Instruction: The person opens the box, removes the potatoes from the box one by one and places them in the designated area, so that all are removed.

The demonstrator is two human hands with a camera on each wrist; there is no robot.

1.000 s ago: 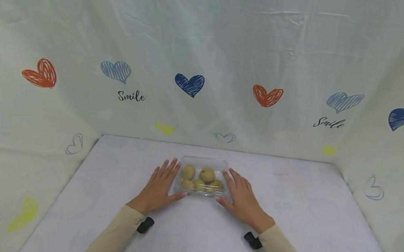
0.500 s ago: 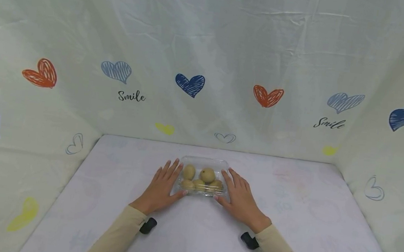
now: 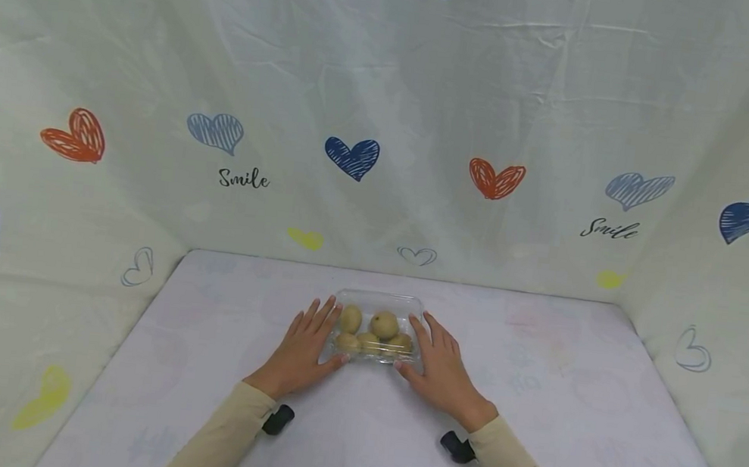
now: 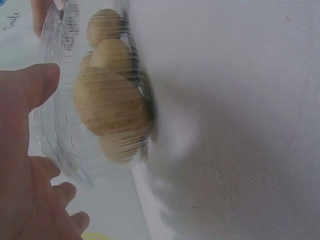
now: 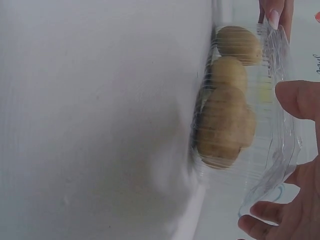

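A clear plastic clamshell box [image 3: 381,300] sits on the white-covered table, holding several round, yellowish-tan, finely speckled potato-like pieces [image 3: 384,325]. At the left side of the box is my left hand [image 3: 299,353], fingers stretched along it and thumb by the near left corner. My right hand [image 3: 445,372] mirrors it on the right. In the left wrist view the thumb tip overlaps the box's rim [image 4: 57,125], with the other fingers beyond. The right wrist view has the right thumb likewise at the rim [image 5: 287,145]. The box stays flat on the table.
A white cloth [image 3: 572,437] covers the table. Hanging sheets with printed hearts [image 3: 351,158] and "Smile" lettering stand behind and at both sides. A small black device [image 3: 278,420] is worn at the left wrist, another [image 3: 458,448] at the right.
Both hands have drawn slightly inward, closer to the sides and near corners of the box. The box and its contents have not visibly moved.
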